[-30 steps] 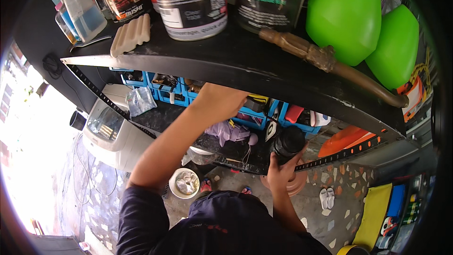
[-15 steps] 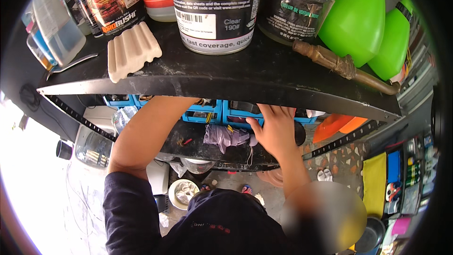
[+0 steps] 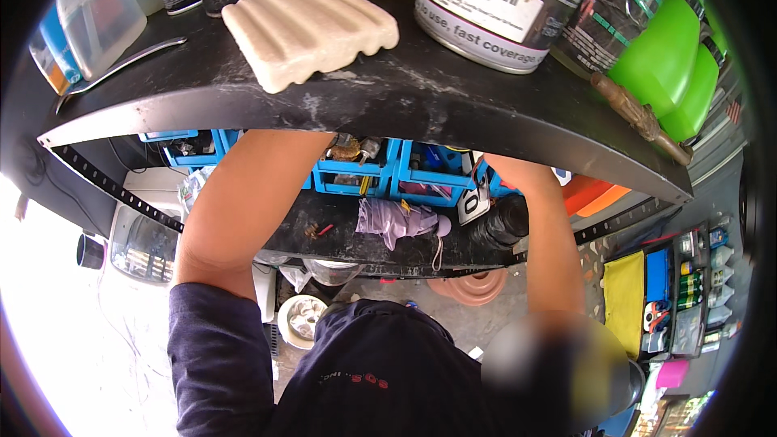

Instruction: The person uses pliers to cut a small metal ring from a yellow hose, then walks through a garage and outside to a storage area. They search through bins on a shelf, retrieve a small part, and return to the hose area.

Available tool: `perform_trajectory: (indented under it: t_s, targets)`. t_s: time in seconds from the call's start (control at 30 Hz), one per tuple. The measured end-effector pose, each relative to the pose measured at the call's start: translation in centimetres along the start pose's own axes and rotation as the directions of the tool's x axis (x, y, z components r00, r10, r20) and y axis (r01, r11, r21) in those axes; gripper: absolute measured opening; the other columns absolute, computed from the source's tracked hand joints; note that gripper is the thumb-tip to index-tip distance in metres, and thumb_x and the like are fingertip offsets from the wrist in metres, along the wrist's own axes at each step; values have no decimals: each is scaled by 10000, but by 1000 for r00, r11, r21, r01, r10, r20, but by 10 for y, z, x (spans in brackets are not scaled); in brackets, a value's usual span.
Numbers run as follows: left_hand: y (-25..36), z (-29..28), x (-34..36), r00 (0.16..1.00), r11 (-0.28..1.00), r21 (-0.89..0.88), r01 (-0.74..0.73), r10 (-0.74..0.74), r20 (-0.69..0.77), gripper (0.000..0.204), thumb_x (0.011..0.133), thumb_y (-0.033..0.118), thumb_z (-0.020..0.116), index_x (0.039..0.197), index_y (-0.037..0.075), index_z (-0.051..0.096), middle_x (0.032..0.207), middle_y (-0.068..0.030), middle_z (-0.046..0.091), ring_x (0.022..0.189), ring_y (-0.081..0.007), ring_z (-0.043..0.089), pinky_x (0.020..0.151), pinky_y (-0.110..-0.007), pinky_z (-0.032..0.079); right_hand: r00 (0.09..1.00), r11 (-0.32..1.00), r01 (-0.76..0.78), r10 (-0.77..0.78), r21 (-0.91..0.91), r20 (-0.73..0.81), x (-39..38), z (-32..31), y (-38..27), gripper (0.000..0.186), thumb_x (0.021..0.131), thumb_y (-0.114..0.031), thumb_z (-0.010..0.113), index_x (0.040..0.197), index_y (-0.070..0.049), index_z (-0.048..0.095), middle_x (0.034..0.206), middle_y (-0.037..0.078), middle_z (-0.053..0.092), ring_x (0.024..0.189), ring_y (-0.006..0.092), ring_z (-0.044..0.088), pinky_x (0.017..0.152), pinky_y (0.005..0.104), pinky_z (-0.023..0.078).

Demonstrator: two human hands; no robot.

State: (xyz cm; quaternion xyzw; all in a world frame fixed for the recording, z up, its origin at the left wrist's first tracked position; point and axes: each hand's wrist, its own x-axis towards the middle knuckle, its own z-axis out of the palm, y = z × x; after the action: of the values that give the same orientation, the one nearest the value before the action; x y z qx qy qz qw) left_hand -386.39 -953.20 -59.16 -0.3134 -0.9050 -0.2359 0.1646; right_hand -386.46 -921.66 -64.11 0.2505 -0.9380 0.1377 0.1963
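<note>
Both of my arms reach under the black shelf (image 3: 388,105) into the level below. My left forearm (image 3: 255,202) passes in front of blue plastic bins, and the shelf hides my left hand. My right hand (image 3: 511,170) shows only at the wrist and back, its fingers hidden behind the shelf edge. It is nearest to the right-hand blue bin (image 3: 409,186) and a white card (image 3: 473,204). In the middle blue bin (image 3: 333,182) lie brown and metal odds and ends. A folded purple umbrella (image 3: 396,220) rests on the lower shelf, in front of the bins.
On the upper shelf stand a ridged beige block (image 3: 312,28), a spray can (image 3: 494,16), green bottles (image 3: 664,48) and a rusty metal rod (image 3: 639,117). A black bundle (image 3: 500,225) sits beside the umbrella. A white bucket (image 3: 303,322) is on the floor.
My right hand has moved right and deeper under the shelf, away from the umbrella, and its fingers are now out of sight. My view has shifted, and the white card now shows.
</note>
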Motion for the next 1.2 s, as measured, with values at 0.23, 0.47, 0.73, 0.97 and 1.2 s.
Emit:
perform_trajectory:
  t_s: [0.23,0.47,0.73,0.97,1.2]
  targets:
    - [-5,-6,5,1000,1000,-28,0,1,19,393,872,205,709,1237,81,626,1132,-164,680,1047,-323,680,911,-467,523,993,995,76,-81,-58,-89,2,-2,5,293,919,-214,655,1166,-64,704,1156,175,713,1061,381,659,944,453,510]
    - [7,-1,15,982,1000,-4,0,1,190,396,882,207,703,1249,85,618,1136,-168,678,1054,-322,679,911,-463,523,977,984,113,-84,141,-195,6,-1,0,307,1001,-239,648,1194,-3,677,1091,189,709,979,353,675,905,400,504]
    - [31,20,42,899,997,71,-8,-24,437,399,894,209,697,1263,89,607,1140,-172,676,1063,-320,677,912,-459,522,999,936,12,0,353,-36,8,-19,-14,290,985,-141,670,1237,0,642,1180,191,669,1091,289,676,968,354,501]
    - [40,24,43,883,996,90,-23,-21,469,401,904,211,691,1276,93,599,1143,-176,674,1070,-318,676,913,-455,522,951,908,285,-308,307,28,-10,-19,-28,318,879,-146,741,1190,-108,691,1185,94,689,1161,344,627,1086,440,436]
    - [60,34,36,974,988,131,-79,49,221,266,816,251,712,993,55,746,882,-148,732,789,-313,724,702,-413,574,933,904,358,-357,235,-49,-23,-17,-40,296,839,-136,758,1133,-126,726,1264,66,639,1201,334,566,1089,484,416]
